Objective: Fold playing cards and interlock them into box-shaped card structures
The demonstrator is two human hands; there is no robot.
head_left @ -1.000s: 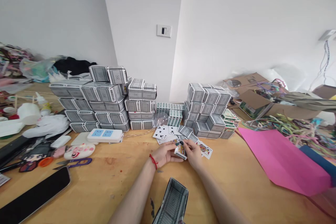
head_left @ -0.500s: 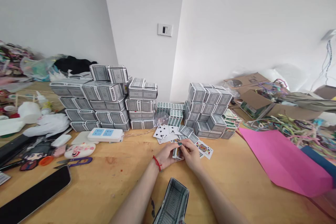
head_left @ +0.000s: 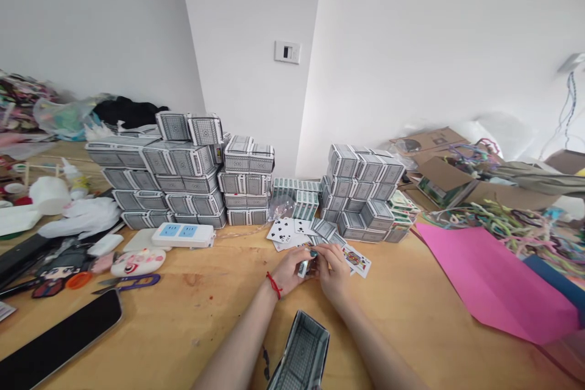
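Your left hand's grip (head_left: 289, 273) is closed around a small folded card piece (head_left: 303, 269), held between both hands just above the tabletop (head_left: 205, 311). Your right hand's grip (head_left: 333, 269) has its fingers bent in at the piece's right side; you hide too much there to tell whether they pinch it. The piece shows a white end with darker print beside it, too small to read. Just beyond your fingers lie loose playing cards (head_left: 280, 231): black spade pips at left, a colourful court card (head_left: 357, 261) at right, its corner mark unreadable. Nearer you sits a hollow patterned box (head_left: 305, 347) with a dark rim. Farther off, grey-patterned blocks stand stacked left (head_left: 192, 186) and right (head_left: 359, 186), with green-and-white card packs (head_left: 305, 202) between, their lettering too small to read.
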